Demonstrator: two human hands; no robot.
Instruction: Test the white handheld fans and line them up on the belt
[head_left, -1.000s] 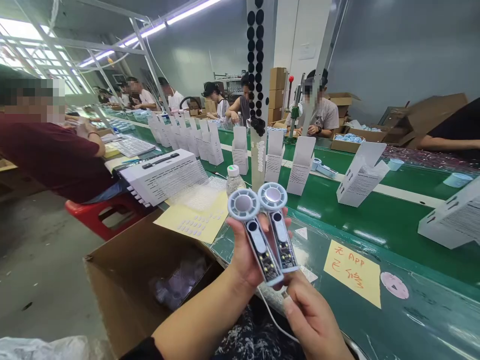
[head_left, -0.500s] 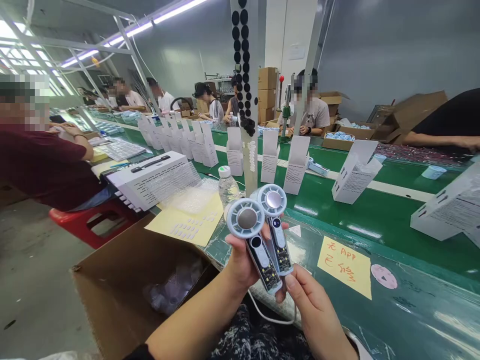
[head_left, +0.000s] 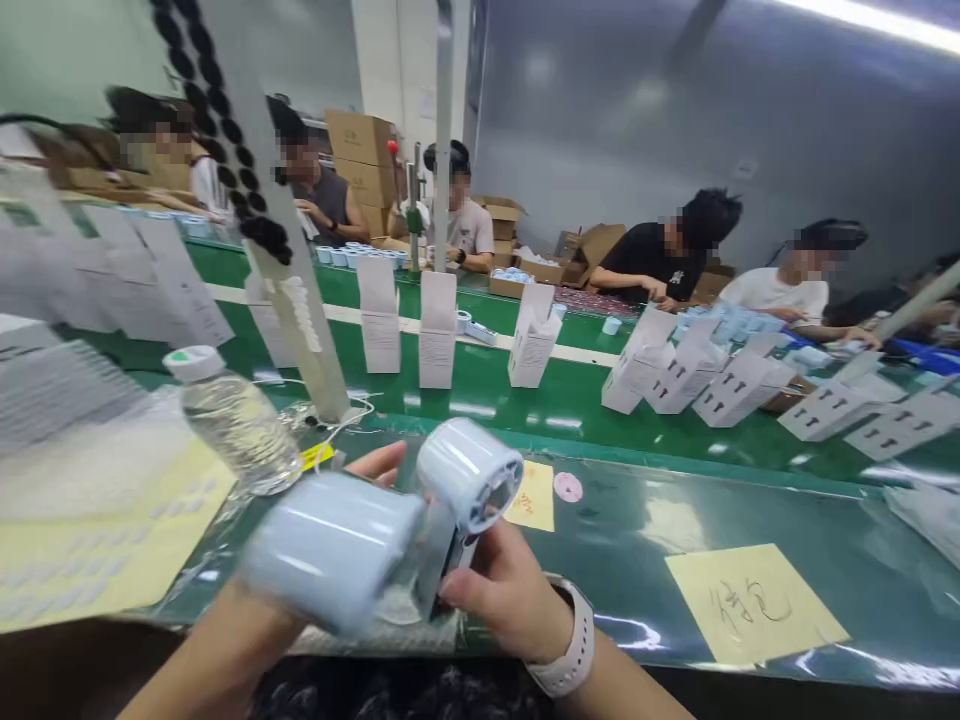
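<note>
Head view: at 6 o'clock, the left hand [head_left: 375, 464] and right hand [head_left: 502, 590] curl around two pale blue plastic handheld devices [head_left: 469, 475]. Turning them seems the step in hand; the next move calls for a steady grip.

Two pale-blue handheld fans [head_left: 390, 510], motion-blurred, lower centre of frame. Nearer fan [head_left: 330, 552] lies on its side, fat cylindrical head pointing left, over my left hand [head_left: 225, 630]. Farther fan [head_left: 469, 475] tilts up, round grille facing right, blurred handle [head_left: 444, 560] running down into the fingers of my right hand [head_left: 510, 590]. Heads look touching; can't confirm.
</note>
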